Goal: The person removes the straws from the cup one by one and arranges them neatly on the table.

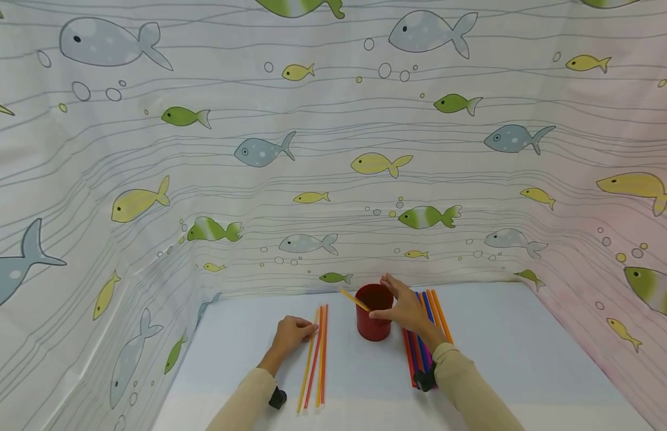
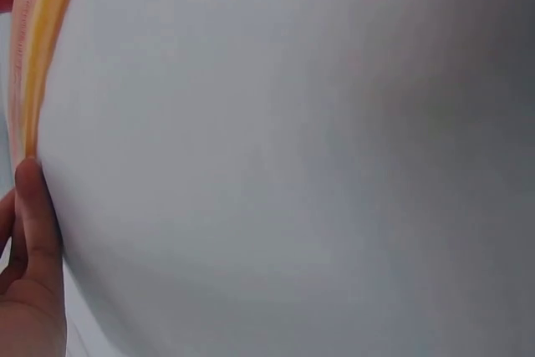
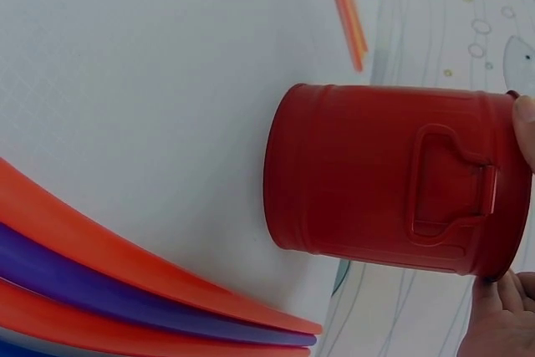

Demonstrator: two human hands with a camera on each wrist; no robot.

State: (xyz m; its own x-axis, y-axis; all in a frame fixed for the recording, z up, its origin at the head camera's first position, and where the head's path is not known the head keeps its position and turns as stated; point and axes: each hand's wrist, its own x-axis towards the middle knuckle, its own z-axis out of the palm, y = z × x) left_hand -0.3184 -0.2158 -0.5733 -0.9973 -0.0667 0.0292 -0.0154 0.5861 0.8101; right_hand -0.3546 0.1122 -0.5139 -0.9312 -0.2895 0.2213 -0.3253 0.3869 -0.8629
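Note:
A red metal can (image 1: 373, 329) with a small wire handle on its side stands upright on the table. My right hand (image 1: 405, 308) grips its rim, thumb at the near side and fingers at the far side. A thin yellow stick (image 1: 353, 297) leans out of the can's mouth to the left; its lower part is hidden. Left of the can lie several thin orange-red and yellow sticks (image 1: 322, 359), side by side. My left hand (image 1: 292, 335) pinches the leftmost yellow stick (image 1: 307, 374) near its far end, the fingertips partly hiding it.
Right of the can, partly under my right forearm, lies a row of thicker sticks (image 1: 410, 359) in orange, red, purple and blue. A fish-patterned cloth (image 1: 333, 179) rises behind and beside the white table (image 1: 505, 347).

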